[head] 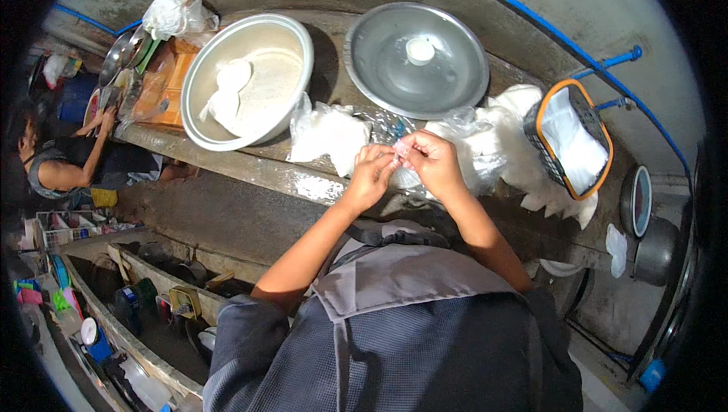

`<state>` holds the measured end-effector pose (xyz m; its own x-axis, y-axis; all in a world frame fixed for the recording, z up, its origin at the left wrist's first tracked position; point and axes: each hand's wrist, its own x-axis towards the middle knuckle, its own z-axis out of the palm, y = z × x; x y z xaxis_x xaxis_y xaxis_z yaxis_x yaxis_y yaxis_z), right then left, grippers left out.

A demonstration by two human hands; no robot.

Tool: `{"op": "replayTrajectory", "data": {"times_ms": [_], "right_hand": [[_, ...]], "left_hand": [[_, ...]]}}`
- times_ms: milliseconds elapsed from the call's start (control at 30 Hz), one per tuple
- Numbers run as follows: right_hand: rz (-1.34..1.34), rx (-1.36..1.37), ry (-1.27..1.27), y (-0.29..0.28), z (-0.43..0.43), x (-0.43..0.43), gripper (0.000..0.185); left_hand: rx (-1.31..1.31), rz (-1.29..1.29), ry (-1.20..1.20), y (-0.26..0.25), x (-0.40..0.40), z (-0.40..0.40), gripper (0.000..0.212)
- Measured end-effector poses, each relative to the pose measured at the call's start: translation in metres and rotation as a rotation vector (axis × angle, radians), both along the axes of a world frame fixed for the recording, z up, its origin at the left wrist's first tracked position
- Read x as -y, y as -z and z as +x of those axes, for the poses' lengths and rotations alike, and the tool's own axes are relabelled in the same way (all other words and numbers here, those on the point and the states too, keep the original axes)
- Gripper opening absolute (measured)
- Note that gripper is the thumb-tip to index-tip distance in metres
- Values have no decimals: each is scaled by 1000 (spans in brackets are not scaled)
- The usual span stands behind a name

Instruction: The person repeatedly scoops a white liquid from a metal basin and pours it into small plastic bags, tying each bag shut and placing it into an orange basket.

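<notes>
My left hand (372,176) and my right hand (435,162) meet over the counter's front edge, their fingers pinching a small pinkish piece (401,149), perhaps thin plastic or a rubber band. Below and around them lie clear plastic bags (480,153) and white packets (335,136). Behind my hands a grey metal basin (381,79) holds a small white cup (420,51). To its left stands a large pale basin (193,88) with white-filled bags (224,106) inside. At the right, a black basket with an orange rim (607,153) contains white plastic bags (571,139).
Another person (62,164) works at the counter's far left, near metal bowls (115,59) and an orange tray (176,93). A blue pipe (512,8) runs along the wall. Behind me at lower left is a concrete trough (131,349) with containers. Pots (657,250) stand at far right.
</notes>
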<state>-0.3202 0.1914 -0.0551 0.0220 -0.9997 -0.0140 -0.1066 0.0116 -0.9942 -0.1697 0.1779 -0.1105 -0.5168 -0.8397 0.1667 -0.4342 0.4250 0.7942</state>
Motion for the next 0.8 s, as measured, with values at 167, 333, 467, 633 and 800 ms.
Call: {"op": "replayTrajectory", "data": {"times_ms": [167, 333, 467, 633, 800], "right_hand": [[-165, 14, 9, -74, 22, 7, 32], [-182, -150, 109, -57, -23, -8, 24], [88, -283, 258, -39, -42, -31, 20], [192, -371, 309, -29, -38, -52, 20], [250, -255, 165, 42, -35, -43, 22]], "left_hand": [[-346, 93, -270, -40, 56, 74, 15], [-69, -14, -511, -89, 156, 155, 25], [314, 6, -557, -29, 219, 240, 28], [758, 170, -681, 33, 237, 337, 31], [235, -155, -500, 18, 198, 236, 39]]}}
